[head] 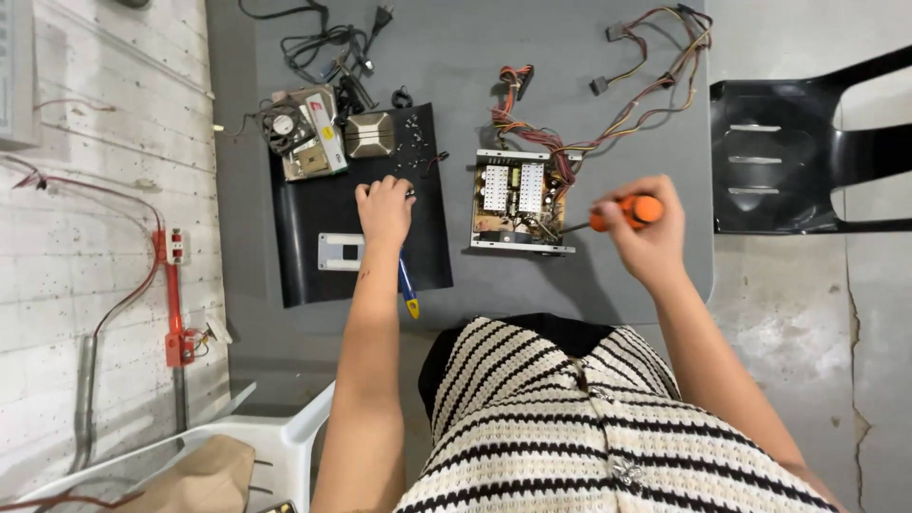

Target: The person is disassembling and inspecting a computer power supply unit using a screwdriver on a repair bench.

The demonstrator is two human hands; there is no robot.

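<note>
The right hand is closed around an orange-handled screwdriver whose tip points left into the opened power supply unit, while the left hand, fingers curled down, picks at small screws on the black mat, holding nothing I can make out.

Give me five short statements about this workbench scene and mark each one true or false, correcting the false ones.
1. The right hand holds an orange-handled screwdriver. True.
2. The screwdriver's tip points at the open power supply unit. True.
3. The left hand rests on the power supply unit. False: it rests on the black mat, by small screws.
4. A black chair stands right of the grey table. True.
5. The bundle of coloured wires lies on the black mat. False: it lies on the table beyond the unit.
</note>
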